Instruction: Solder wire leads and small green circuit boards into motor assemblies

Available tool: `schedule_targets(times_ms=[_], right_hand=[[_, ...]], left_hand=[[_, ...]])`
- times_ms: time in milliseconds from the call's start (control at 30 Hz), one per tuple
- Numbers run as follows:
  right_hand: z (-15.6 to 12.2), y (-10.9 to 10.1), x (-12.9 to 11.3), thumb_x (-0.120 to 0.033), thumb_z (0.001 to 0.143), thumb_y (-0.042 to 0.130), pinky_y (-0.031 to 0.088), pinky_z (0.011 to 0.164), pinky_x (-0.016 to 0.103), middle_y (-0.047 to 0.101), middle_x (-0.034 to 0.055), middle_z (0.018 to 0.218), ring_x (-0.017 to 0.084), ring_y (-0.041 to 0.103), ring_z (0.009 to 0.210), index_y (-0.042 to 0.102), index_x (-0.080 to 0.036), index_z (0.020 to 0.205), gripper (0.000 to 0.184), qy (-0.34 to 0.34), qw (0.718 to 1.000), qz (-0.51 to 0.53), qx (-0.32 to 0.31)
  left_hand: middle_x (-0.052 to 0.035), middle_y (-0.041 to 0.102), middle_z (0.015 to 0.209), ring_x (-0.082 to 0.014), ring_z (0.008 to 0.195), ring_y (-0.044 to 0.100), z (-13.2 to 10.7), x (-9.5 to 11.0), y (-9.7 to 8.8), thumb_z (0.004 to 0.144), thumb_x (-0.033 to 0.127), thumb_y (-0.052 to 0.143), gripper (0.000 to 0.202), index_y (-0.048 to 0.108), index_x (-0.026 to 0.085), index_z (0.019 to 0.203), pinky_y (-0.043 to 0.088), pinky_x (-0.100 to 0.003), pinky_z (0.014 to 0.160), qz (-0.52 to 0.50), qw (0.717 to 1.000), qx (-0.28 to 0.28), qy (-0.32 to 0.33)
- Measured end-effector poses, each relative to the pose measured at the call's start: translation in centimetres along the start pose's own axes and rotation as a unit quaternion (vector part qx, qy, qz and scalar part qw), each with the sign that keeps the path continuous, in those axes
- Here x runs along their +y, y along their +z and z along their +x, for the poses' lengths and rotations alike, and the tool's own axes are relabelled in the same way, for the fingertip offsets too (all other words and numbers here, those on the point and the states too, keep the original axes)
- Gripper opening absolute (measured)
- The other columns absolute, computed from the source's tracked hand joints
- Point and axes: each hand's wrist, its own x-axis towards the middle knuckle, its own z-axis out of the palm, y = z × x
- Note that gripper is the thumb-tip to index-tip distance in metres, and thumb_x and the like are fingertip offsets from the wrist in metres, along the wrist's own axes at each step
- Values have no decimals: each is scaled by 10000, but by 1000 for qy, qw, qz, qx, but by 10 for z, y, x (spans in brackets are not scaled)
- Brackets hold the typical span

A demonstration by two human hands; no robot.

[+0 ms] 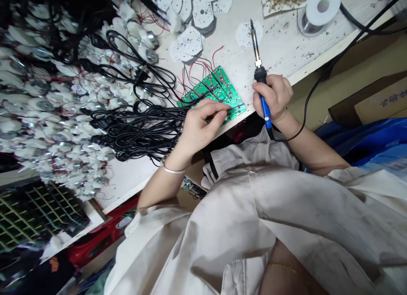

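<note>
My right hand (274,96) is wrapped round the blue handle of a soldering iron (255,45), whose tip points up and away from me, clear of the boards. My left hand (202,123) rests over a panel of green circuit boards (206,86) at the table's front edge. Its thumb and index finger are pinched at the near right part of the panel, where a short dark wire (237,106) shows by the fingertips. Red and black wires (208,66) stick up from the panel's far side. My left hand hides part of the panel.
Bundled black power cords (140,127) lie left of the boards, beside a large heap of small motors with white parts (63,91). White plates (189,43) are stacked farther back. A solder spool (322,9) and a dirty pad (286,0) stand at the back right.
</note>
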Motion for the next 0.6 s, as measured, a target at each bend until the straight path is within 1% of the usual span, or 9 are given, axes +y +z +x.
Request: schedule_targets(times_ms=[67, 167, 233, 300, 333, 433, 467, 533, 600], right_hand=[[1, 0, -2, -457, 1047, 441, 495, 837, 360, 718, 67, 928, 160, 646, 864, 681, -247, 1062, 320, -22, 1000, -15, 11], [1, 2, -4, -420, 1059, 405, 472, 805, 350, 704, 51, 898, 155, 634, 831, 684, -259, 1082, 323, -59, 996, -33, 49], [2, 2, -5, -399, 1058, 397, 460, 797, 346, 696, 45, 886, 153, 619, 820, 689, -268, 1087, 322, -62, 996, -47, 50], [4, -1, -8, -369, 1049, 419, 449, 791, 341, 688, 43, 871, 151, 596, 802, 698, -269, 1084, 298, -60, 995, -54, 51], [6, -4, -11, -348, 1044, 431, 445, 778, 337, 682, 39, 864, 149, 582, 787, 699, -273, 1091, 283, -68, 994, -51, 64], [13, -19, -24, -285, 1017, 480, 467, 727, 313, 643, 33, 893, 148, 569, 781, 667, -281, 1158, 235, -97, 988, 5, 123], [14, -24, -29, -271, 1005, 496, 485, 715, 306, 624, 35, 910, 148, 576, 794, 650, -279, 1178, 232, -98, 986, 33, 131], [14, -34, -38, -270, 994, 509, 518, 710, 305, 590, 40, 935, 151, 589, 821, 625, -269, 1193, 231, -87, 986, 82, 119], [11, -38, -45, -311, 999, 503, 530, 716, 320, 570, 35, 942, 156, 593, 830, 621, -266, 1186, 226, -83, 986, 114, 94]], left_hand=[[-14, 753, 868, -142, 828, 685, 6, -1, 12, 1011, 458, 624, 296, 775, 211, 954, 540, -275, 772, -18, 1000, 8, -9], [3, 748, 825, -129, 770, 672, 6, 0, 23, 962, 450, 707, 248, 778, 223, 891, 516, -261, 706, -28, 998, 56, -12], [10, 749, 829, -124, 759, 667, 4, 2, 27, 954, 450, 719, 233, 777, 232, 896, 507, -258, 687, -28, 996, 80, -13], [14, 752, 840, -120, 751, 661, 3, 3, 30, 970, 445, 697, 227, 773, 236, 922, 509, -259, 691, -29, 996, 85, -11], [14, 751, 845, -119, 752, 659, 3, 4, 31, 981, 439, 682, 226, 767, 235, 932, 512, -259, 698, -29, 996, 83, -9], [12, 735, 857, -119, 775, 661, 3, 5, 36, 1001, 403, 652, 208, 735, 223, 938, 519, -251, 714, -40, 995, 93, -7], [11, 726, 859, -118, 779, 659, 2, 5, 37, 1004, 387, 649, 191, 723, 220, 944, 517, -246, 707, -47, 994, 101, -7], [11, 712, 864, -117, 787, 658, 2, 5, 38, 1009, 355, 643, 153, 708, 223, 968, 511, -239, 693, -56, 992, 117, -1], [13, 716, 874, -119, 798, 660, 2, 6, 39, 1009, 324, 644, 115, 709, 232, 986, 510, -242, 697, -47, 991, 124, 20]])
